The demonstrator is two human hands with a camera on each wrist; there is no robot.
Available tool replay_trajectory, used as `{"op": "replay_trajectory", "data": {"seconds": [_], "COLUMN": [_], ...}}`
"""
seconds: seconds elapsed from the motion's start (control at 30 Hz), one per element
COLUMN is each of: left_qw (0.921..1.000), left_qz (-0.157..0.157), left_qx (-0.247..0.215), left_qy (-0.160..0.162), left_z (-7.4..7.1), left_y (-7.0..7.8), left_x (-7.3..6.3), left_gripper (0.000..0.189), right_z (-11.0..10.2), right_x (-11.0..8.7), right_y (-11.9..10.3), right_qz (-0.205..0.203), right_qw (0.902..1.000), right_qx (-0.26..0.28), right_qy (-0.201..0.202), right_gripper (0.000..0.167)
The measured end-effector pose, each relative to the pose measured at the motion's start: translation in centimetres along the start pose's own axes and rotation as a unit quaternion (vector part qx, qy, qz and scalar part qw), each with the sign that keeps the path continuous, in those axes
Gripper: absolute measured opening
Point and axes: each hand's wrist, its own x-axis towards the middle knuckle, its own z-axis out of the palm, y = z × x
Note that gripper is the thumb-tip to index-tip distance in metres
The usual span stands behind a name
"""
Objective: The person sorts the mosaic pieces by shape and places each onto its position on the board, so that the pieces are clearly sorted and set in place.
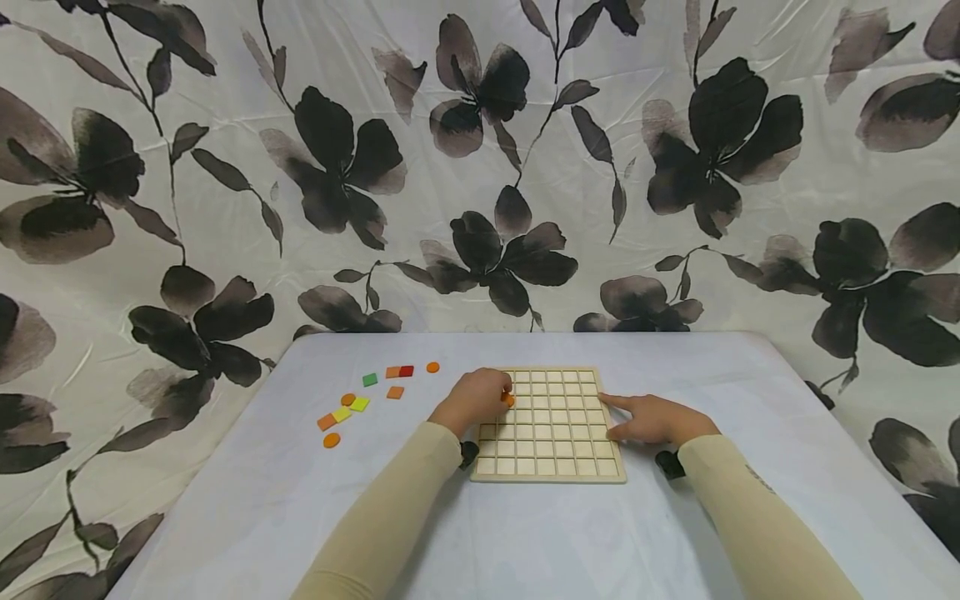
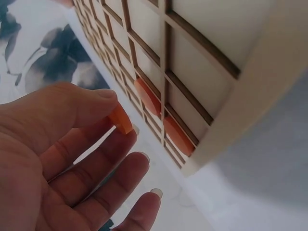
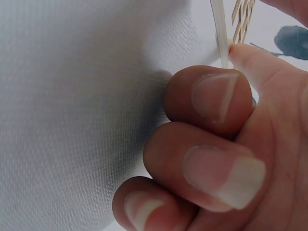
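Note:
My left hand (image 1: 474,402) is over the left side of the pale wooden grid board (image 1: 551,482). Its thumb and index finger pinch a small flat orange piece (image 2: 121,120), while the other fingers spread loosely below. Two orange discs, a nearer disc (image 2: 179,136) and a farther disc (image 2: 147,96), sit in neighbouring cells along the board's edge in the left wrist view. At the board's right edge, my right hand (image 1: 660,418) touches the frame with an extended index finger and the thumb. Its other three fingers (image 3: 207,166) curl inward over the white cloth, holding nothing.
Left of the board lie loose pieces: a green square (image 1: 370,379), a red square (image 1: 407,371), yellow squares (image 1: 360,404), orange squares (image 1: 395,392) and orange discs (image 1: 332,440). A white cloth covers the table (image 1: 225,533). Behind it hangs a flower-print curtain (image 1: 525,167).

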Motion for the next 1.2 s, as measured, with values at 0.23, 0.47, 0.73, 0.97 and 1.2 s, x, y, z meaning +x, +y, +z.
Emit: {"op": "replay_trajectory", "data": {"seconds": [0.23, 0.47, 0.73, 0.97, 1.2], "left_qw": [0.9996, 0.9995, 0.9990, 0.9995, 0.9996], "left_qz": [0.022, 0.028, 0.036, 0.020, 0.018], "left_qx": [0.014, 0.013, 0.025, 0.025, 0.019], "left_qy": [0.014, 0.007, 0.010, -0.003, -0.009], "left_z": [0.2, 0.5, 0.9, 1.0, 1.0], "left_y": [0.6, 1.1, 1.4, 1.9, 2.0], "left_x": [0.6, 1.2, 1.9, 2.3, 2.7], "left_gripper": [0.009, 0.004, 0.007, 0.005, 0.006], "right_z": [0.1, 0.2, 0.2, 0.4, 0.3], "right_x": [0.0, 0.2, 0.3, 0.4, 0.3], "right_y": [0.0, 0.2, 0.3, 0.5, 0.5], "right_qz": [0.000, -0.005, -0.008, -0.007, -0.007], "right_qw": [1.0000, 1.0000, 0.9999, 1.0000, 0.9999], "right_qx": [0.001, -0.002, -0.005, 0.000, -0.009], "right_qy": [0.001, 0.000, 0.004, 0.002, 0.007], "right_gripper": [0.077, 0.077, 0.077, 0.077, 0.077]}}
